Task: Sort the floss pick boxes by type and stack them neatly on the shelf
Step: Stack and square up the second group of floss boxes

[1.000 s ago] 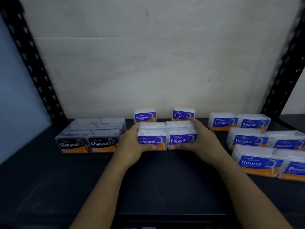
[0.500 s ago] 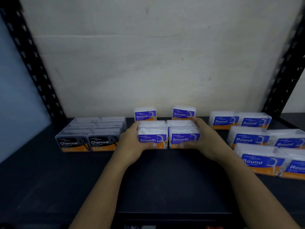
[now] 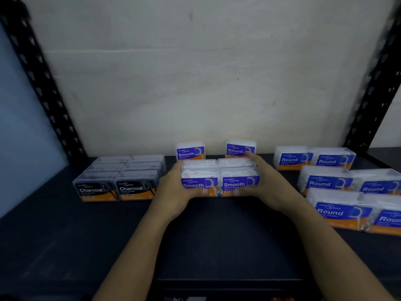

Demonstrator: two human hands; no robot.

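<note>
A block of purple Smooth floss boxes [image 3: 220, 178] sits two wide at the middle of the black shelf [image 3: 217, 235]. My left hand [image 3: 173, 190] clasps its left side and my right hand [image 3: 267, 181] clasps its right side, thumbs on the front labels. Two more Smooth boxes [image 3: 190, 151] [image 3: 239, 148] stand apart against the back wall, just behind the block. A tidy block of black Charcoal boxes [image 3: 121, 178] lies to the left. Blue Round boxes [image 3: 338, 183] lie in three rows to the right.
Black perforated uprights [image 3: 43, 88] [image 3: 373, 83] frame the shelf at both sides, with a white wall behind. The shelf's front edge [image 3: 217, 281] runs under my forearms.
Both hands have pushed the held Smooth block slightly back, closer to the two boxes at the wall. The other boxes have not moved.
</note>
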